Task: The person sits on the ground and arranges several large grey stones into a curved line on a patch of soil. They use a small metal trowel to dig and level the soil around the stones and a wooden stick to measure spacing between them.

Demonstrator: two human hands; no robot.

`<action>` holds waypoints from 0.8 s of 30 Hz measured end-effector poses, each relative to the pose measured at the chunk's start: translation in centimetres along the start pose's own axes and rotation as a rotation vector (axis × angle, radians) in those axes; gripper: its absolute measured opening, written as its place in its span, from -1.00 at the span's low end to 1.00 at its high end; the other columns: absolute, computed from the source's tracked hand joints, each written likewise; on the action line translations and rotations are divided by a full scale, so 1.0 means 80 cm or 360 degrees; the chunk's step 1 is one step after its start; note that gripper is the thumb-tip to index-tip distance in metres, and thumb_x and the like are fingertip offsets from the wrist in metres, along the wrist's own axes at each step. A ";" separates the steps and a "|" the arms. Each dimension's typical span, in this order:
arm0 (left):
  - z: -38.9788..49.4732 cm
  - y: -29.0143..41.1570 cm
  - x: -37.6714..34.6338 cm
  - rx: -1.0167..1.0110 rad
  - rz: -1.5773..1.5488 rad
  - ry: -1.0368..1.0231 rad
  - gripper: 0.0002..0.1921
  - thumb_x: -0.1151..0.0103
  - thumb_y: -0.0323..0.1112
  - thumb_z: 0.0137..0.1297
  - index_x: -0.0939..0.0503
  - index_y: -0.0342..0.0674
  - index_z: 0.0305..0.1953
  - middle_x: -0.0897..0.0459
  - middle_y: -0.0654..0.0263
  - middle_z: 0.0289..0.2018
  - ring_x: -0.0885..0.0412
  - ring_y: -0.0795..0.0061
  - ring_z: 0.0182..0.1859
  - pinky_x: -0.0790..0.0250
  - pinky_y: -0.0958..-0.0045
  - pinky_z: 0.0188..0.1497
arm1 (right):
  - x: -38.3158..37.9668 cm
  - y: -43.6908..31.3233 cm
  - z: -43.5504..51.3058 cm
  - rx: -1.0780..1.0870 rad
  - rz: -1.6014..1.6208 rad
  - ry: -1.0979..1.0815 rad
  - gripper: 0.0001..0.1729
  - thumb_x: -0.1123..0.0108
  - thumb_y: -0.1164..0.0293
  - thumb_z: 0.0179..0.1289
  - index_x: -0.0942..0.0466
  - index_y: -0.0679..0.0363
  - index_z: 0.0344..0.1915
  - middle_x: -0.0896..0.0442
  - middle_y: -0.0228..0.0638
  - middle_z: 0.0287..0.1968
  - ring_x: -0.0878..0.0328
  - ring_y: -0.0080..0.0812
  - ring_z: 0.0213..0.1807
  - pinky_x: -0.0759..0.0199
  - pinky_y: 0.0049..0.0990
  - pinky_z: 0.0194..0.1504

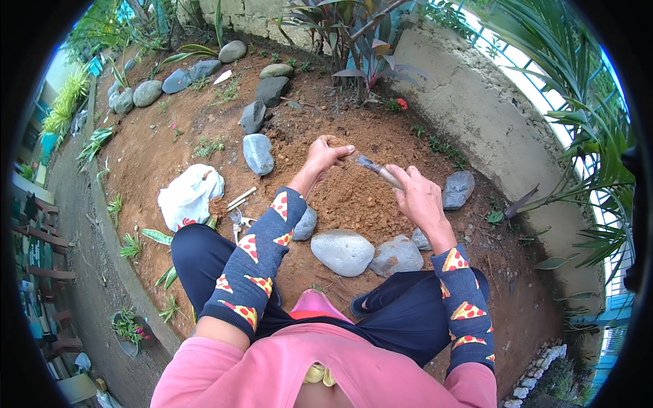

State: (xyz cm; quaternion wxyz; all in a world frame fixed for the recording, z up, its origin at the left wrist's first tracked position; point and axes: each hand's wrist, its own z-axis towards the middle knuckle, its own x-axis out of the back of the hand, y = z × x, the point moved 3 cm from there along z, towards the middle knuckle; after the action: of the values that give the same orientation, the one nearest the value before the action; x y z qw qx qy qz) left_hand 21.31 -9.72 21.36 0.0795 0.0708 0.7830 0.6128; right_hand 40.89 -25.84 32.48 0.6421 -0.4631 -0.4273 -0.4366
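My right hand (pixel 419 196) grips the handle of a small garden hand tool (pixel 380 171), apparently a trowel, with a worn metal neck. At its other end, my left hand (pixel 324 157) has its fingers closed around the soil-coloured blade, whose shape is partly hidden. Both hands are above a mound of loose brown soil (pixel 352 204). Rounded stones border this mound, among them a large pale one (pixel 342 252) and a grey one (pixel 396 256) in front of my feet, and another (pixel 258 154) on the left.
Left of my left forearm lie a white plastic bag (pixel 191 194), short sticks (pixel 241 198) and pruning shears (pixel 239 222). A concrete wall (pixel 469 97) runs along the right. Red-leaved plants (pixel 357 56) grow behind the mound. Palm fronds (pixel 586 132) overhang the right side.
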 end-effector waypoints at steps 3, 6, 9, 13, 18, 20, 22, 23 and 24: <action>0.014 0.018 -0.005 -0.0082 0.0200 -0.0032 -0.70 -0.39 -0.33 0.25 -0.55 -0.41 -0.15 -0.70 0.26 -0.40 -0.63 0.58 -0.49 -0.44 0.59 -0.55 | 0.007 0.009 -0.005 -0.0171 0.0053 -0.0055 -0.53 -0.26 0.28 0.25 -0.50 -0.04 0.17 -0.65 -0.15 -0.20 -0.66 -0.03 -0.19 -0.54 -0.13 -0.13; 0.023 0.024 -0.001 -0.0043 0.0334 0.0056 -0.71 -0.27 -0.20 0.37 -0.59 -0.37 -0.29 -0.66 0.27 -0.48 -0.58 0.56 -0.61 -0.39 0.57 -0.62 | 0.013 0.015 -0.003 -0.0177 0.0021 -0.0117 -0.60 -0.23 0.14 0.29 -0.51 -0.04 0.10 -0.71 -0.15 -0.22 -0.68 -0.06 -0.15 -0.53 -0.12 -0.12; 0.034 0.035 0.006 0.0013 0.0280 0.0031 -0.78 -0.07 -0.31 0.49 -0.54 -0.40 -0.14 -0.60 0.26 -0.53 -0.60 0.51 -0.59 -0.42 0.52 -0.62 | 0.024 0.026 0.003 -0.0178 0.0028 -0.0101 -0.60 -0.26 0.15 0.26 -0.55 -0.01 0.06 -0.71 -0.14 -0.27 -0.68 -0.06 -0.14 -0.51 -0.12 -0.09; 0.054 0.063 0.015 0.0036 0.0496 -0.0089 -0.67 0.04 -0.37 0.47 -0.43 -0.29 0.19 -0.55 0.29 -0.51 -0.54 0.51 -0.61 -0.39 0.50 -0.64 | 0.031 0.049 0.008 -0.0417 0.0095 -0.0196 -0.59 -0.27 0.15 0.26 -0.58 0.03 0.07 -0.72 -0.11 -0.25 -0.67 -0.06 -0.10 -0.49 -0.12 -0.03; 0.079 0.084 0.057 -0.0166 0.1402 -0.0169 -0.61 -0.10 -0.07 0.41 -0.61 -0.05 0.16 -0.66 0.29 -0.50 -0.54 0.53 -0.52 -0.40 0.40 -0.46 | 0.019 0.064 0.015 -0.0525 0.0081 -0.0268 -0.56 -0.26 0.14 0.27 -0.58 0.06 0.10 -0.72 -0.03 -0.22 -0.66 -0.03 -0.05 -0.47 -0.13 -0.03; 0.085 0.070 0.105 -0.0311 0.1372 -0.0051 -0.57 -0.09 0.08 0.39 -0.76 -0.17 -0.24 -0.70 0.28 -0.53 -0.57 0.53 -0.52 -0.42 0.35 -0.34 | 0.008 0.063 0.017 -0.0547 0.0142 -0.0289 -0.55 -0.25 0.14 0.28 -0.58 0.08 0.10 -0.72 -0.02 -0.20 -0.66 0.00 -0.06 -0.46 -0.11 -0.02; 0.083 0.026 0.177 -0.0092 0.1347 0.0311 -0.61 -0.06 -0.02 0.43 -0.70 -0.21 -0.35 -0.65 0.29 -0.58 -0.59 0.52 -0.52 -0.39 0.38 -0.38 | -0.005 0.057 0.018 -0.0567 0.0196 -0.0309 -0.55 -0.23 0.14 0.29 -0.57 0.11 0.11 -0.72 0.01 -0.18 -0.65 0.04 -0.07 -0.44 -0.08 -0.01; 0.077 -0.007 0.211 -0.0005 0.1123 0.0343 -0.70 -0.07 -0.15 0.43 -0.69 -0.26 -0.24 -0.64 0.29 -0.55 -0.58 0.52 -0.52 -0.39 0.39 -0.41 | -0.012 0.052 0.019 -0.0545 0.0202 -0.0334 -0.55 -0.23 0.14 0.29 -0.57 0.11 0.10 -0.72 0.01 -0.18 -0.65 0.04 -0.07 -0.44 -0.08 -0.01; 0.070 -0.048 0.241 0.0165 0.0904 0.0498 -0.77 -0.03 -0.34 0.36 -0.68 -0.20 -0.08 -0.70 0.25 -0.54 -0.64 0.46 -0.52 -0.41 0.36 -0.44 | -0.019 0.047 0.020 -0.0556 0.0193 -0.0380 -0.55 -0.23 0.14 0.30 -0.57 0.11 0.10 -0.72 0.01 -0.18 -0.65 0.04 -0.07 -0.44 -0.09 -0.02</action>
State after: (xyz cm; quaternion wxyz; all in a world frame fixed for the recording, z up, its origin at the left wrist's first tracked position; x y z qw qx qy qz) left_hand 3.62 -1.31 15.58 -0.2198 0.1953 0.7649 0.5731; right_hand 43.85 -23.31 30.53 0.5220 -0.6405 -0.3897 -0.4066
